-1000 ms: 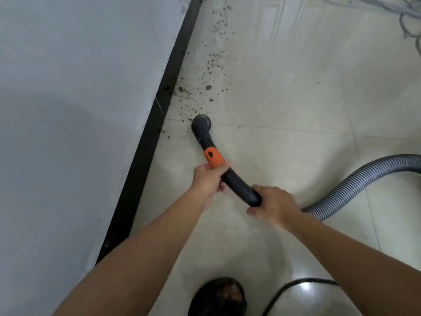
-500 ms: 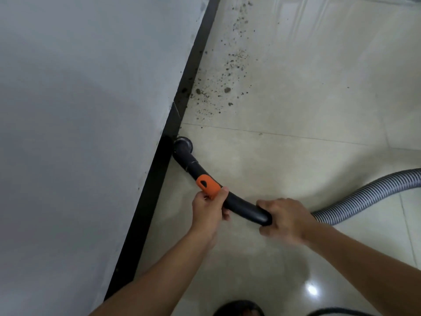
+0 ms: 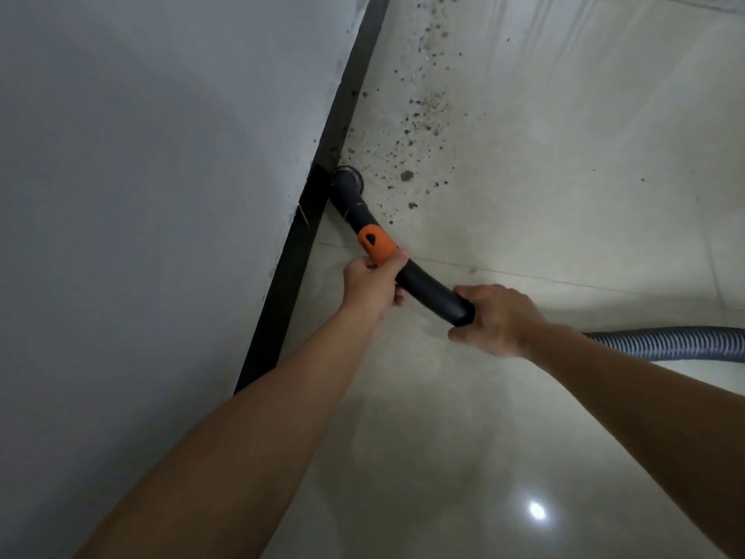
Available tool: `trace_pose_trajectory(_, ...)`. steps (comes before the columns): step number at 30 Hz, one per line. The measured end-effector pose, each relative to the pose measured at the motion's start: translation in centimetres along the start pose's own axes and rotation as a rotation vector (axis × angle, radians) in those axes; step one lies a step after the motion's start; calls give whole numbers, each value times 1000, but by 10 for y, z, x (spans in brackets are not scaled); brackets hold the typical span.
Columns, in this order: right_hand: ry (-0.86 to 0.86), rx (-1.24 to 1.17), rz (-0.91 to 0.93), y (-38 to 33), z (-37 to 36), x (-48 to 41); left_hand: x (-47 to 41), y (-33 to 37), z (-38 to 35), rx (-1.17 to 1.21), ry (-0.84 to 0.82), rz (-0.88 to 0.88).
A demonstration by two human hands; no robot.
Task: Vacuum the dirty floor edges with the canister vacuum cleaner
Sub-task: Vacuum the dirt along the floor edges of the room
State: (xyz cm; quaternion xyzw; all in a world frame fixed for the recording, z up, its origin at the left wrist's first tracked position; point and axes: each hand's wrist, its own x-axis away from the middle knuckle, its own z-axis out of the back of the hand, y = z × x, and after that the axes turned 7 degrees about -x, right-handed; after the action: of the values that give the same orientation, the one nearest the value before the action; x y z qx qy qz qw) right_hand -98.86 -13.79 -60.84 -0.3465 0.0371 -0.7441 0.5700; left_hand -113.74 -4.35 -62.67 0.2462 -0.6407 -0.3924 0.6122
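Note:
A curved black vacuum handle tube [image 3: 427,284] with an orange collar [image 3: 375,243] ends in a round nozzle [image 3: 346,181] pressed against the black skirting [image 3: 298,244]. My left hand [image 3: 373,282] grips the tube just behind the orange collar. My right hand [image 3: 494,318] grips its rear end, where the grey ribbed hose [image 3: 677,342] joins. Dark dirt crumbs [image 3: 419,127] lie scattered on the pale tiles just beyond the nozzle, along the skirting.
A grey-white wall [image 3: 141,195] fills the left side. Glossy cream floor tiles [image 3: 564,195] stretch to the right and toward me, with a light glare [image 3: 537,511] near the bottom. The hose runs off the right edge.
The nozzle slid left to the skirting, then forward along it into the dirt patch. Both hands kept their grip. The foot and black cable dropped out of view.

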Motion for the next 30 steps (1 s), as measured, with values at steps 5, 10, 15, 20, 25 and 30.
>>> trace_pose_trajectory(5,45,-69,-48,-9,18,-43,-42,38,-12,-31,47,-32)
trace_pose_trajectory(10,23,-168,-51,-18,24,-54,-53,55,-10,-119,84,-26)
trace_pose_trajectory(15,-28,-163,19,-12,-9,5,2,11,9,-198,78,-12)
trace_pose_trajectory(20,-130,-57,128,10,-47,78,90,-50,22,-201,77,32)
trace_pose_trajectory(25,-72,-80,63,35,-42,97,96,-49,-13,-228,8,57)
trace_pose_trajectory(30,87,-205,-70,42,-16,79,49,-6,-57,-289,-145,15)
